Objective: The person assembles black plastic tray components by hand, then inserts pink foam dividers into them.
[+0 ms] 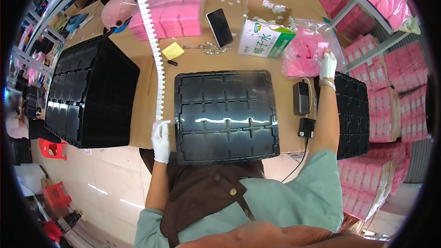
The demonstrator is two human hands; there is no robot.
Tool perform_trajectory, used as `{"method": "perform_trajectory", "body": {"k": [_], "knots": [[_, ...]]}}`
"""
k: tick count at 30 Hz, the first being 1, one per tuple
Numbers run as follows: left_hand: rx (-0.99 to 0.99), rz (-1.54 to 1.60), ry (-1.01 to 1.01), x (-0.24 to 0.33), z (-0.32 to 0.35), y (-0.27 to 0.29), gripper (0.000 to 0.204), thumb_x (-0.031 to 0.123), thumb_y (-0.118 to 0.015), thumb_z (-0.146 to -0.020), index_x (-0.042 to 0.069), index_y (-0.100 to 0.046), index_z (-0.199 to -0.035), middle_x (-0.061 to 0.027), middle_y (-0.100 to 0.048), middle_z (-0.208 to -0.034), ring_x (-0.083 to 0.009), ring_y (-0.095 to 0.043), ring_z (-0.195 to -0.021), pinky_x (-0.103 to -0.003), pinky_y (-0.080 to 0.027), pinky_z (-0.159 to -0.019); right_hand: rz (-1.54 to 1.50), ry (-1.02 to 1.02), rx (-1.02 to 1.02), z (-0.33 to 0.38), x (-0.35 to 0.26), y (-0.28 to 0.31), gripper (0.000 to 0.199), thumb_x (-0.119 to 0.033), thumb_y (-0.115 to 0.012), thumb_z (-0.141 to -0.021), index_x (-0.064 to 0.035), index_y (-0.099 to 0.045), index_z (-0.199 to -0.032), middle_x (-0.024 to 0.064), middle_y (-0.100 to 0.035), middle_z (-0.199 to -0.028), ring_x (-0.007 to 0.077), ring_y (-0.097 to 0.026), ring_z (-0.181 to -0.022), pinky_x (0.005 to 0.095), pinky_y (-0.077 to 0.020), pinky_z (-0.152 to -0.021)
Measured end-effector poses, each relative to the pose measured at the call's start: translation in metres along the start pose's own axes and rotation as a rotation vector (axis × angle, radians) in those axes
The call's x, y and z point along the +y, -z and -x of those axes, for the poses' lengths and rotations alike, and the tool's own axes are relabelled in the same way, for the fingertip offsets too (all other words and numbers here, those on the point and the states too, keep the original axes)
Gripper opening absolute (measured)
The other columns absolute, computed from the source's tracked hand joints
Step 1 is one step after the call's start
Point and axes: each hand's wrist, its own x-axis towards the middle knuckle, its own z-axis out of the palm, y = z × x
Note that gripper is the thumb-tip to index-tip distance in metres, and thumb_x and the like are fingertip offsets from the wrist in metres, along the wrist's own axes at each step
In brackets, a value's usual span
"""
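Note:
A black plastic tray [226,96] with moulded rectangular compartments lies in front of me at the table's near edge. Just beyond its left side, my white-gloved left hand [161,141] is closed at the lower end of a long white notched strip [158,76], which runs up past the far edge of the view. My right hand [328,67], also gloved, reaches out to the far right and pinches a small pink piece [323,47]. Beneath and beside it lies a clear plastic bag [294,66] filled with pink pieces.
Tall stacks of black trays [92,92] flank me, the right one [351,115] partly behind my forearm. Across the table are a wrapped pink stack [179,11], phone [219,27], yellow notes [172,51], an open carton [265,36] and a black power bank [301,97].

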Motion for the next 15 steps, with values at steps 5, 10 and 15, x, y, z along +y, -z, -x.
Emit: {"method": "perform_trajectory", "body": {"k": [5,10,15], "knots": [[-0.724,0.665,0.241,0.076,0.008,-0.035,0.05,0.039,-0.041,-0.1,-0.004,-0.051,-0.124,-0.0143,-0.062,-0.106,-0.0217,-0.062,-0.099,-0.034,-0.048,-0.09,0.399,0.215,-0.564,0.151,-0.076,-0.072,0.017,-0.019,-0.053,-0.086,-0.0035,-0.059,-0.089,-0.0002,-0.057,-0.076,0.0079,-0.053,-0.069,0.0241,-0.0429,-0.06],[-0.836,1.24,0.75,0.116,-0.015,-0.094,0.058,0.049,-0.039,-0.099,0.001,-0.045,-0.131,-0.0117,-0.055,-0.126,-0.0242,-0.053,-0.116,-0.039,-0.039,-0.103,0.403,-0.119,-1.044,0.276,-0.023,-0.129,0.016,-0.003,-0.047,-0.086,-0.0009,-0.057,-0.098,0.003,-0.058,-0.078,0.0104,-0.057,-0.076,0.0276,-0.0473,-0.066],[-0.496,0.929,0.842,0.071,-0.025,-0.076,0.022,0.017,-0.061,-0.09,0.005,-0.053,-0.108,-0.0131,-0.061,-0.111,-0.0274,-0.062,-0.098,-0.044,-0.053,-0.081,0.551,0.539,-0.872,0.318,-0.004,-0.111,0.016,-0.012,-0.064,-0.083,-0.0034,-0.059,-0.096,0.0128,-0.063,-0.084,0.0338,-0.06,-0.079,0.041,-0.0492,-0.074]]}}
